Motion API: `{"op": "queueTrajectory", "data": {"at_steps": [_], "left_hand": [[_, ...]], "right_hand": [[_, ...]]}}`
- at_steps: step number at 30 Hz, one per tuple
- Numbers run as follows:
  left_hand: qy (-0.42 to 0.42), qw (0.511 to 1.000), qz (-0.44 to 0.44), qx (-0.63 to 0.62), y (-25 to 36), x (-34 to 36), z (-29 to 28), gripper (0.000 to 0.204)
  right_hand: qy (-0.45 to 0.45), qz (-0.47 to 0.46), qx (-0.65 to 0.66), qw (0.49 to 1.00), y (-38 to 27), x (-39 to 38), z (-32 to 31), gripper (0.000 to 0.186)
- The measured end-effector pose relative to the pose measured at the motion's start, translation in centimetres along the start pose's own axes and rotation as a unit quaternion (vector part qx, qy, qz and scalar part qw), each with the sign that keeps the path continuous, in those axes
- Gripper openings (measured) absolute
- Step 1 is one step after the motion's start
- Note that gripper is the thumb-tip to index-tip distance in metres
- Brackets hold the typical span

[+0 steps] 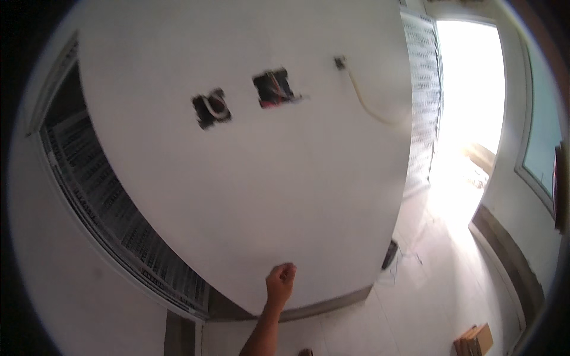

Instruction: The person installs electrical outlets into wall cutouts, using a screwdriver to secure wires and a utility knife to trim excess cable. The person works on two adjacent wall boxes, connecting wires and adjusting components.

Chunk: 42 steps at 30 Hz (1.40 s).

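Note:
My left hand (280, 282) is raised in front of the lower part of a white wall panel (261, 190), its forearm coming up from the bottom edge. The fingers are curled in and pressed together near the thumb. Whatever they hold, if anything, is too small to make out. Higher up in the panel are two rough dark cut-outs: a left wall opening (212, 109) with a loop of pale cable, and a middle wall opening (273, 88) with thin wires. From a smaller hole (339, 63) at the right hangs a cream cable (360, 98). My right hand is out of view.
A film-covered door frame (136, 231) runs along the left. Beyond the panel's right edge stand a film-covered door leaf (423, 101) and a bright doorway (472, 89). On the tiled floor (415, 308) lie a dark object with a wire (390, 254) and brown boxes (474, 340).

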<state>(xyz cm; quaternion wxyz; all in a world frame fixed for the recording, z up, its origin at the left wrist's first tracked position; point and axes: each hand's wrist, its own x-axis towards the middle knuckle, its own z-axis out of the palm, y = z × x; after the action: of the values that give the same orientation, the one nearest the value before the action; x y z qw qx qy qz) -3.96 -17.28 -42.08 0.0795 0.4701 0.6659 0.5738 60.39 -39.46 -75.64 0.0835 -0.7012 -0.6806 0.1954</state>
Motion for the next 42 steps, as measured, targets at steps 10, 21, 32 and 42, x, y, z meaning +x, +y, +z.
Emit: {"op": "queueTrajectory", "data": {"at_steps": [10, 21, 32, 42], "left_hand": [[0.231, 0.849, 0.458, 0.127, 27.3, 21.2, -5.4, 0.027], [0.178, 0.763, 0.559, 0.272, 33.8, 25.7, -3.7, 0.033], [0.002, 0.848, 0.472, 0.242, 36.8, 25.7, -6.1, 0.010], [0.021, 0.911, 0.394, 0.118, 42.2, 28.0, -9.8, 0.008]], "right_hand": [[-0.015, 0.020, 0.055, 0.998, -0.9, 2.5, 3.7, 0.022], [-0.101, 0.084, -0.032, 0.991, -1.5, 0.8, 7.4, 0.018], [-0.121, 0.081, -0.051, 0.988, -1.9, 0.8, 8.7, 0.014], [-0.135, 0.071, -0.065, 0.986, -1.9, 0.9, 9.5, 0.010]]}}
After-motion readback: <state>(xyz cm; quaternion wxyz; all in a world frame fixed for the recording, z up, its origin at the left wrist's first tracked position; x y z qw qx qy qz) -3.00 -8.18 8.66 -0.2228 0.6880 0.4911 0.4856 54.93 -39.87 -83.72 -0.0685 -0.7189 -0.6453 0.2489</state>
